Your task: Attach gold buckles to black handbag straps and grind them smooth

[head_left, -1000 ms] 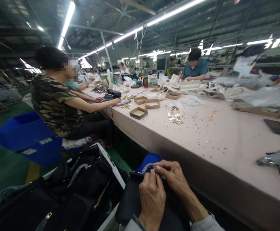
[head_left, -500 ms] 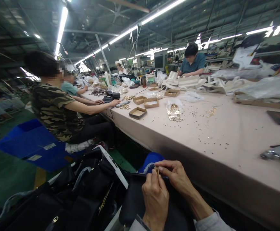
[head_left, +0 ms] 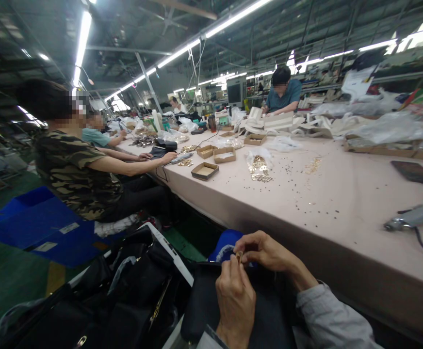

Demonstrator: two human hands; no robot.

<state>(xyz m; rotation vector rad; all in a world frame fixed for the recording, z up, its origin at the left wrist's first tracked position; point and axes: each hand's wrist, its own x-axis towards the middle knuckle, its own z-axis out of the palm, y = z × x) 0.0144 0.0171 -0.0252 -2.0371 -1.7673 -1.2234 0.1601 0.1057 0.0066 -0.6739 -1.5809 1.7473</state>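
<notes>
My left hand (head_left: 235, 296) is closed, its fingertips pinching a small gold-coloured metal fitting (head_left: 239, 256). From the right, my right hand (head_left: 268, 251) meets it with thumb and index finger, also closed at the fitting. The fingers cover most of the piece, so its exact shape is hidden. Under both hands, a black leather-like bag (head_left: 206, 303) lies below the table edge. Behind the fingertips shows something blue (head_left: 226, 240) with a clear plastic wrap.
Black bags with gold hardware (head_left: 124, 295) fill a container at lower left. On the table (head_left: 342, 194) lie gold fittings (head_left: 260, 169), small boxes (head_left: 204, 170), scattered dark bits, a phone (head_left: 416, 172) and a grey corded tool (head_left: 415, 216). A co-worker in camouflage (head_left: 73, 169) sits at left.
The view has turned slightly right, so the table things sit further left. Both hands stay together at the fitting; my right wrist and sleeve have risen a little.
</notes>
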